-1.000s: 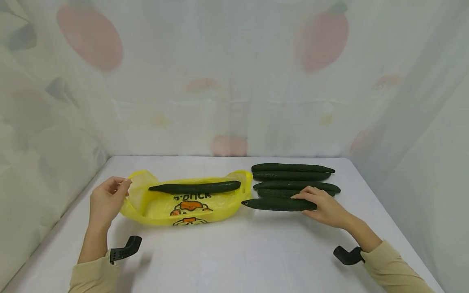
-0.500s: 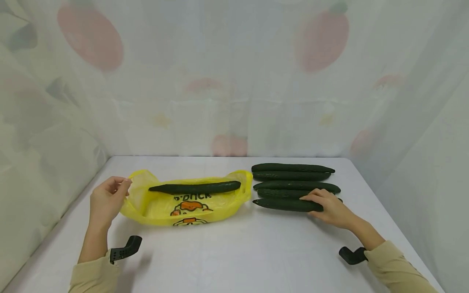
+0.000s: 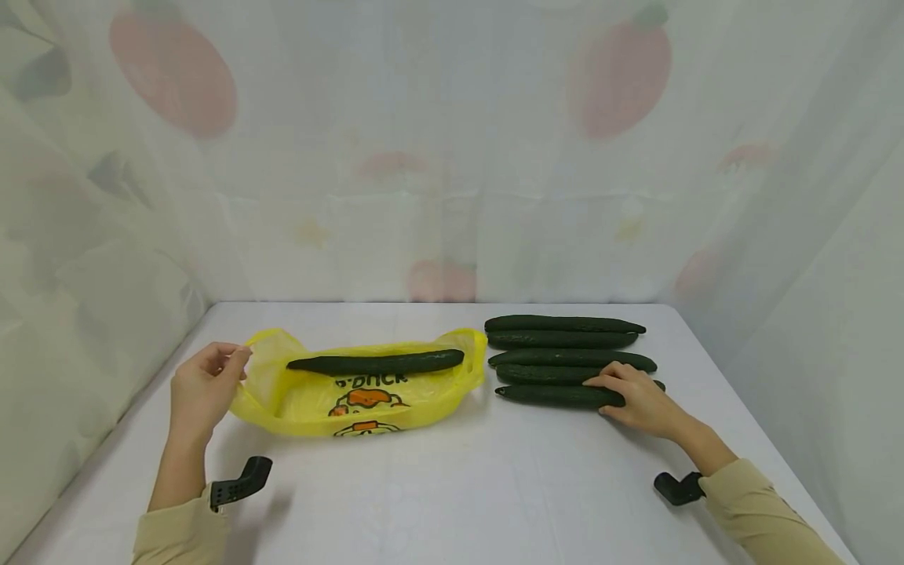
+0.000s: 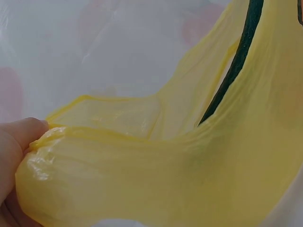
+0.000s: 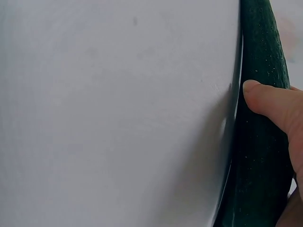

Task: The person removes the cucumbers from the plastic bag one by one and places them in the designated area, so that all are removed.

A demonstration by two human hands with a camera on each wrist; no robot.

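**Near cucumber back in the row**

Rightward since a second ago: the near cucumber (image 3: 558, 395) has slid away from the bag (image 3: 367, 400), back beside the four others (image 3: 565, 345). My right hand (image 3: 636, 402) grips its right end, thumb (image 5: 267, 101) on the near side, fingers curled over the top. Long axis runs left-right, free tip pointing at the bag mouth, well apart from it. My left hand (image 3: 201, 388) pinches the bag's left edge, holding it open; one cucumber (image 3: 377, 362) lies inside.
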